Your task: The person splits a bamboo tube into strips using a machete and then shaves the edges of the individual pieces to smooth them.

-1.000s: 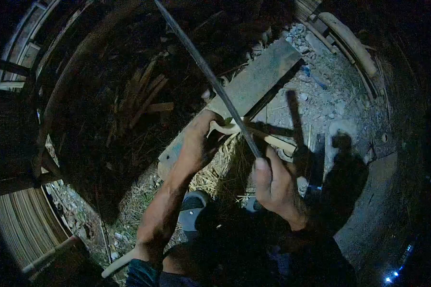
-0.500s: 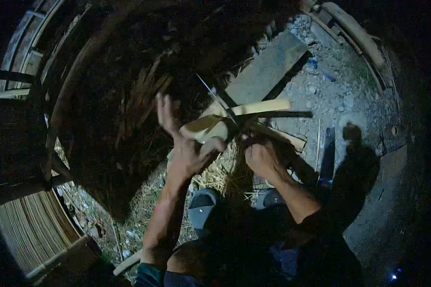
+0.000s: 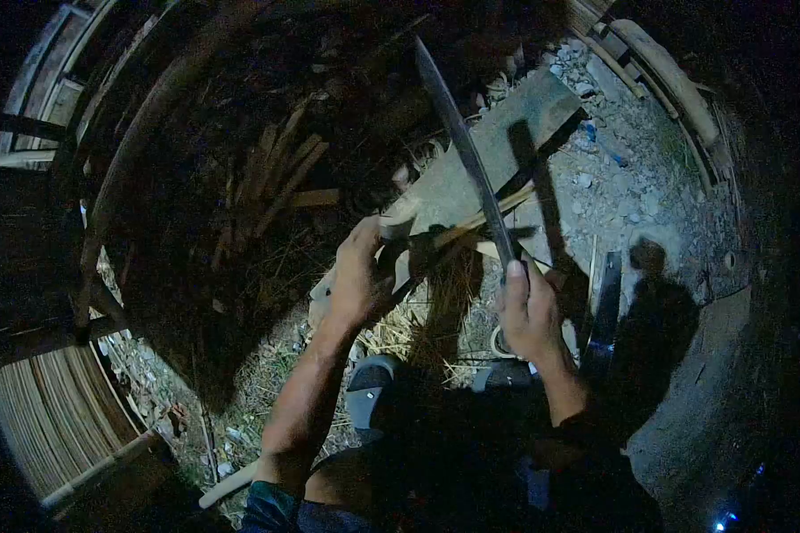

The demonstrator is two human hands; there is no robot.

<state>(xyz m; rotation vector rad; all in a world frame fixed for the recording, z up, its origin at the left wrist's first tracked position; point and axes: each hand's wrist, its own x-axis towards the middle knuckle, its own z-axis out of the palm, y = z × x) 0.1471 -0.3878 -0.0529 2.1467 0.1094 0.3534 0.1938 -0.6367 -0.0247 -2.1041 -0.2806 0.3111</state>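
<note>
- Wood piece [image 3: 400,216]: a pale, short length, held at the near end of a grey plank [image 3: 529,111] that lies slantwise on the gravel ground [image 3: 636,182]. It seems to rest against the plank's edge, though the dim light hides the exact contact.
- Left hand [image 3: 360,275]: its fingers are clamped round the lower part of the wood piece, with the thumb side toward the plank.
- Right hand [image 3: 529,311]: its fingers are closed tight on the handle of a long blade [image 3: 467,155], which points up and away over the plank. The tip is well above the wood piece.
- Around them: a thin pale strip [image 3: 500,202] lies across the plank just beside the wood piece, and dry straw and shavings [image 3: 422,311] are heaped below both hands. Two sandalled feet [image 3: 369,391] are near the heap, and a pile of sticks [image 3: 280,169] sits in the shadow to the left.
- Risk to the left hand: it sits close under the blade's line, so a stroke landing low or glancing off the curved wood could reach the fingers.
- Risk from light: hard shadows fall across the plank and could hide where the edge meets the wood.
- Risk of slipping: loose shavings under the wood piece could let it roll or skid when struck.
- Risk to the feet: they lie in the path of a blade that overshoots.
</note>
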